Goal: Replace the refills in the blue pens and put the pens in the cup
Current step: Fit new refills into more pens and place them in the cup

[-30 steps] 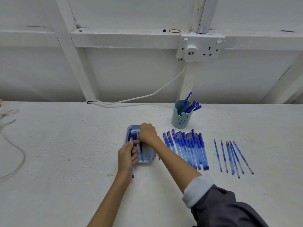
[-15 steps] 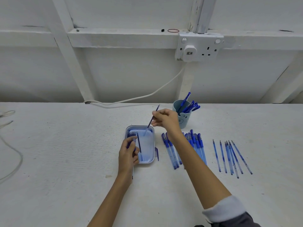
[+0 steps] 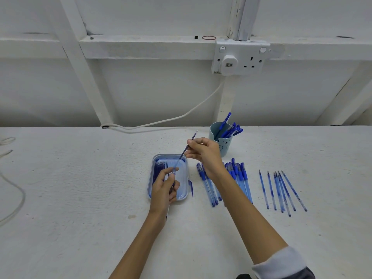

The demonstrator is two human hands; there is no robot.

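My right hand pinches a thin blue refill, held slanted with its tip up, above a clear plastic tray of dark refills. The refill's lower end meets the pen barrel that my left hand grips over the tray's front part. A row of capped blue pens lies on the table right of the tray, partly under my right forearm. Further right lie several thin blue refills. A light-blue cup with several pens stands behind my right hand.
A loose blue pen cap lies just right of the tray. A white cable runs from the wall socket down to the table's back edge. More cable loops at the far left.
My right hand lifted a refill out of the tray and raised it; its lower end has since come down to the barrel in my left hand.
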